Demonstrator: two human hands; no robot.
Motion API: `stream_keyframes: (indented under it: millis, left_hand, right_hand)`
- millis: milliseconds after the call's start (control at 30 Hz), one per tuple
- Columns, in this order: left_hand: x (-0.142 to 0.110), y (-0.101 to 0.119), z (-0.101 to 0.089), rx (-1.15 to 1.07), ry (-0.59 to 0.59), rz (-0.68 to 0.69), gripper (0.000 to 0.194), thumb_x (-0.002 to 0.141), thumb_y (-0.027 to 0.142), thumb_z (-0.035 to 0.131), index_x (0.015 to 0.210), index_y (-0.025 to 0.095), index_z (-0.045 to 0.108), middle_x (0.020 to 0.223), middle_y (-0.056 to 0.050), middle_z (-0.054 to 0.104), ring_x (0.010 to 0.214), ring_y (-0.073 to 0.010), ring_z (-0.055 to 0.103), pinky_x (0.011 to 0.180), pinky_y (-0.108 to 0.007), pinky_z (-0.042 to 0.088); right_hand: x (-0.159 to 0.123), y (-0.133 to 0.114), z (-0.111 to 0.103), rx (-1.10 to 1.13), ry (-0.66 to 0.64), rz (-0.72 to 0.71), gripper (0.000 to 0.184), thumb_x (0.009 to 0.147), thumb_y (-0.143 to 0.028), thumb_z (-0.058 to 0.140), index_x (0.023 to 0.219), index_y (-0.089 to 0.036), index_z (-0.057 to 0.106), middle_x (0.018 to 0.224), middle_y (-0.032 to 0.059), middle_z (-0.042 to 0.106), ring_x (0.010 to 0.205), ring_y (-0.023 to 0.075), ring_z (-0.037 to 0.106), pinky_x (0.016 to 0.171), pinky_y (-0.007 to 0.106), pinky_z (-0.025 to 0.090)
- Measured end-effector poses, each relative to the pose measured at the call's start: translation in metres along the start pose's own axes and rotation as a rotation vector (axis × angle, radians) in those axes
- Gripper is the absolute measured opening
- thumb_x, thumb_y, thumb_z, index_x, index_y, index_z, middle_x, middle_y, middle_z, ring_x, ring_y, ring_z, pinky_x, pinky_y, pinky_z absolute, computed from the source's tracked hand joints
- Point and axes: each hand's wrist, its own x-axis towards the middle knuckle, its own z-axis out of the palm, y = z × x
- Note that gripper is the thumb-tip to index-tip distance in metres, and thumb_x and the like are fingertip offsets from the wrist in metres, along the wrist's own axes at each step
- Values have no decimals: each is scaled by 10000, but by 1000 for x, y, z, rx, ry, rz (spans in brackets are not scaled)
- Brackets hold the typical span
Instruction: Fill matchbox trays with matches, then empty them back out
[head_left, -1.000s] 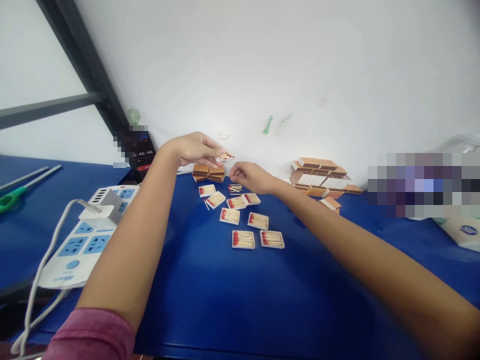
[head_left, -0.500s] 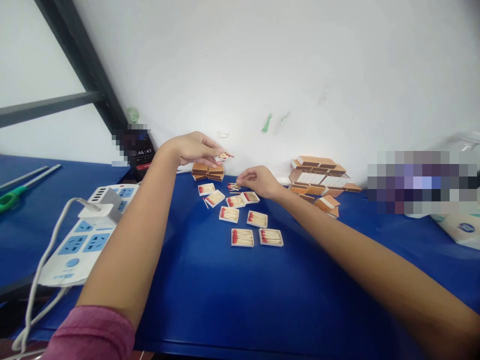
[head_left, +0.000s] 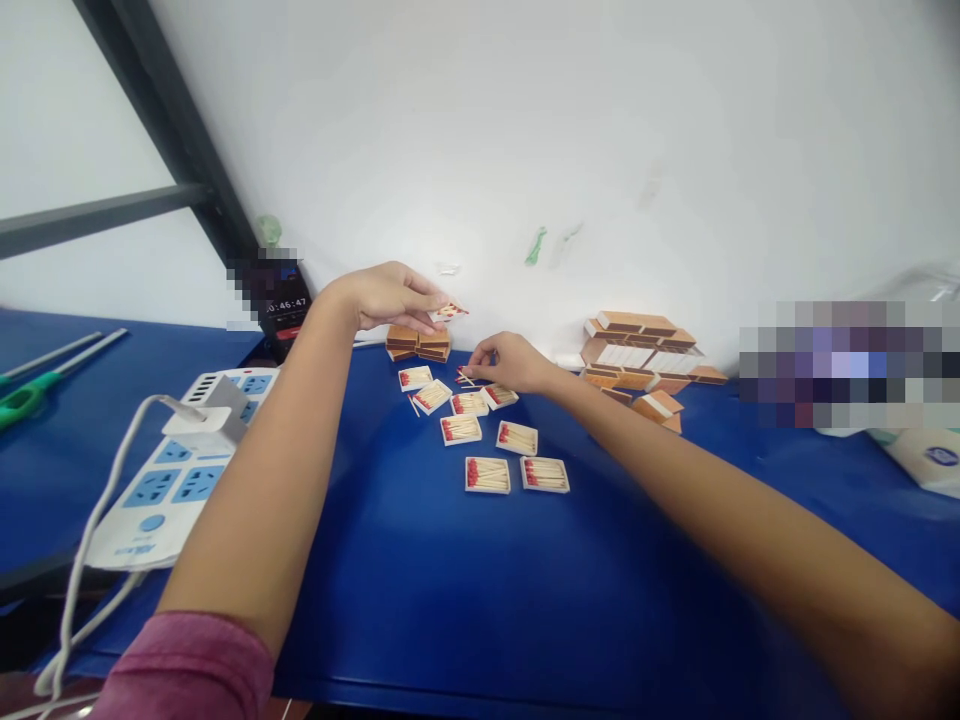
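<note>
the left hand (head_left: 433,312) holds a tray of matches (head_left: 450,313) above the blue worktop (head_left: 420,590). the right hand (head_left: 474,368) is at the loose matches (head_left: 463,378), near eight match-filled trays (head_left: 487,475).

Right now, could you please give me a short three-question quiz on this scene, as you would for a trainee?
1. True or false: the left hand holds a small tray above the blue table.
2. Which lies nearest the fingertips of the right hand?
A) the green-handled tool
B) the loose matches
C) the phone
3. Fill in the blank: in the open trays on the table, the match heads are ____ in colour.

Key: 1. True. 2. B. 3. Red.
</note>
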Motion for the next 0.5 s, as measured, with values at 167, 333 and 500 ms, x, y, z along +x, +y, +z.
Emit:
stream_keyframes:
  millis: [167, 333, 500]
  left_hand:
    - [0, 0, -1, 2, 5, -8, 179, 835, 229, 806, 991, 146, 829, 1027, -96, 802, 1111, -272, 738, 1024, -335, 545]
    - [0, 0, -1, 15, 20, 0, 237, 797, 246, 840, 1019, 163, 826, 1010, -81, 805, 1165, -306, 717, 1023, -354, 560]
    - [0, 0, -1, 5, -4, 4, 155, 850, 223, 792, 980, 147, 829, 1035, -93, 808, 1127, -276, 736, 1035, -339, 552]
  right_hand:
    - [5, -5, -1, -170, -36, 7, 194, 797, -356, 823, 768, -169, 776, 732, 23, 748, 650, 128, 610, 603, 245, 397]
    - [5, -5, -8, -212, -24, -43, 101, 815, -280, 793, 842, -182, 797, 816, 27, 754, 705, 131, 612, 643, 245, 391]
    - [1, -8, -14, -177, -85, -111, 113, 815, -275, 785, 870, -176, 800, 837, 30, 754, 739, 139, 628, 666, 241, 408]
